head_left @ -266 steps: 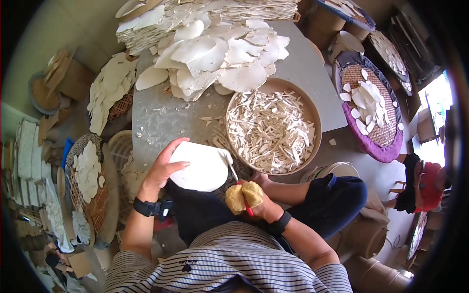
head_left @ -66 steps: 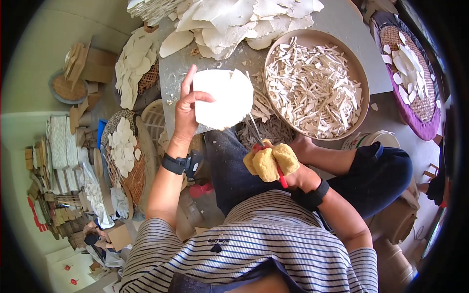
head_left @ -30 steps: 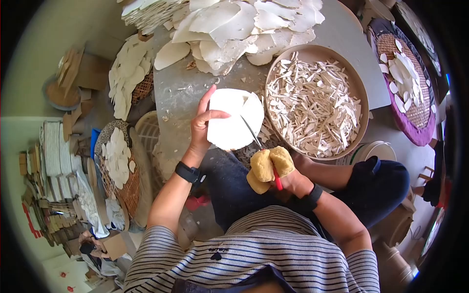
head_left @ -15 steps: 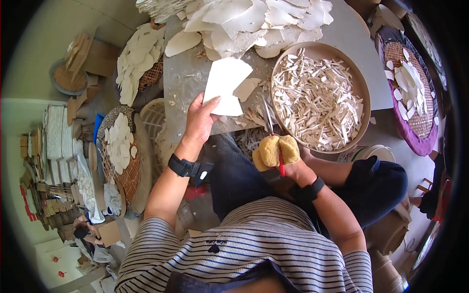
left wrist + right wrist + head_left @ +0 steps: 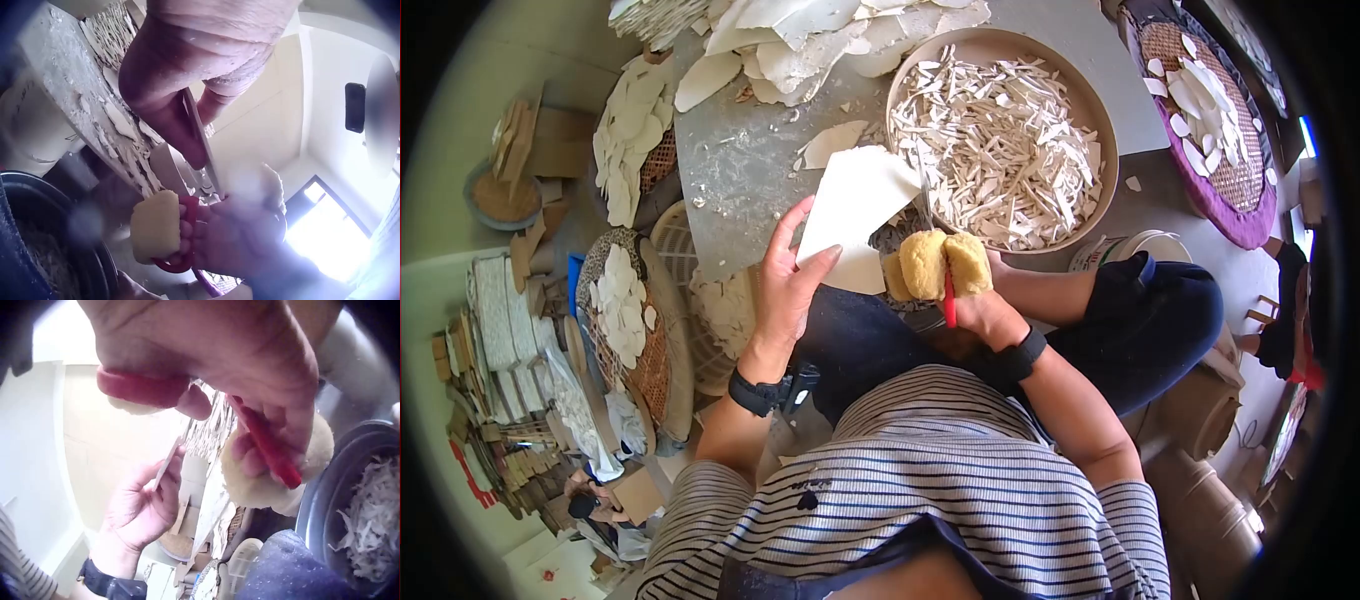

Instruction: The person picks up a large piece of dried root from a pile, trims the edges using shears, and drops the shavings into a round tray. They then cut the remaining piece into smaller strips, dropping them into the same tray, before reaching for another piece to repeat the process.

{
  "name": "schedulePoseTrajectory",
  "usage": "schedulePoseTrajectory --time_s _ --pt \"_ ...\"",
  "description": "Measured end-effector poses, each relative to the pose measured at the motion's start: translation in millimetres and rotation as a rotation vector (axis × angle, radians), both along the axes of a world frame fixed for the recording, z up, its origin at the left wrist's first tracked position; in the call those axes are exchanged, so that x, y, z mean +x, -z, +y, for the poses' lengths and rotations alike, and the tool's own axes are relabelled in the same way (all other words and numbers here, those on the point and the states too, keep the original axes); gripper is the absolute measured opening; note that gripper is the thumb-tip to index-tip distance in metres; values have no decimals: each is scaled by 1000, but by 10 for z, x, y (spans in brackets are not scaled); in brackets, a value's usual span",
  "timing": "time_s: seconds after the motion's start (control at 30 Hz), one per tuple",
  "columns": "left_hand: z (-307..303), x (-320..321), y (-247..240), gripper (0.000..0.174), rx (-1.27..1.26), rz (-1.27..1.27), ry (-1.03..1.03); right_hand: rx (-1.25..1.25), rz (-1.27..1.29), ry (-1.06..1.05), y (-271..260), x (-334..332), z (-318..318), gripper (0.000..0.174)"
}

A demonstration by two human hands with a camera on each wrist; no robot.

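Between thumb and fingers, my left hand (image 5: 785, 280) holds a flat white sheet piece (image 5: 850, 215) with straight cut sides, over the near edge of the table. My right hand (image 5: 992, 318) grips scissors (image 5: 949, 305) with red handles wrapped in thick yellow foam padding (image 5: 928, 262). The scissors' blades point away from me, right at the sheet's right corner. In the right wrist view, fingers pass through the red handle (image 5: 269, 447). Seen edge-on in the left wrist view, the sheet (image 5: 203, 140) is thin and stiff. A loose offcut (image 5: 835, 145) lies on the table beyond it.
A round tray (image 5: 1113, 165) heaped with cut white strips stands on the grey table (image 5: 740, 225), right of the sheet. Stacked white sheets (image 5: 790, 55) lie at the back. Below, a dark tub (image 5: 312, 500) holds shavings. Woven baskets (image 5: 670, 350) stand at left; another person (image 5: 1295, 300) is at far right.
Earlier the held sheet was rounder; now it is narrower, with straight sides, and an offcut lies on the table. Since half a second ago, the sheet and scissor blades have come together.
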State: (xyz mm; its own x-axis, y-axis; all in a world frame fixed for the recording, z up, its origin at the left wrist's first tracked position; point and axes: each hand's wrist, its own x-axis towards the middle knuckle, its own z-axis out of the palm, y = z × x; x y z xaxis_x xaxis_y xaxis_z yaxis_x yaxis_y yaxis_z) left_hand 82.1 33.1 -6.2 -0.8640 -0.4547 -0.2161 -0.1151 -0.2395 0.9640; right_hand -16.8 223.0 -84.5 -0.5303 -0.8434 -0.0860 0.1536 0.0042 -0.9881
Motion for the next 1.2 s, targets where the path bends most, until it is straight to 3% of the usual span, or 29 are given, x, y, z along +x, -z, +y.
schedulePoseTrajectory --time_s 0.2,0.27,0.37,0.47,0.57,0.9,1.03,1.13,1.2 --pt "-141 -2 118 48 -82 -18 -62 40 -36 -158 14 79 83 50" --pt "-222 -40 86 48 -37 -51 -20 245 561 -330 -91 23 134 44" --pt "-340 -65 62 47 -36 -79 29 173 604 -265 7 79 170 37" --pt "-432 -81 -4 47 -32 -105 122 228 278 -292 -84 131 114 36" --pt "-489 -70 -71 47 13 -140 182 170 671 -276 -137 87 152 36" --pt "-564 -40 -22 48 31 -177 217 199 261 -214 -118 230 177 34" --pt "-592 -52 -14 47 7 -163 221 74 560 -50 -44 275 158 22" --pt "-618 -75 -36 47 -12 -155 253 8 759 -131 -55 193 141 24" --pt "-655 -102 -96 47 -12 -167 278 12 676 -145 -41 184 140 24"
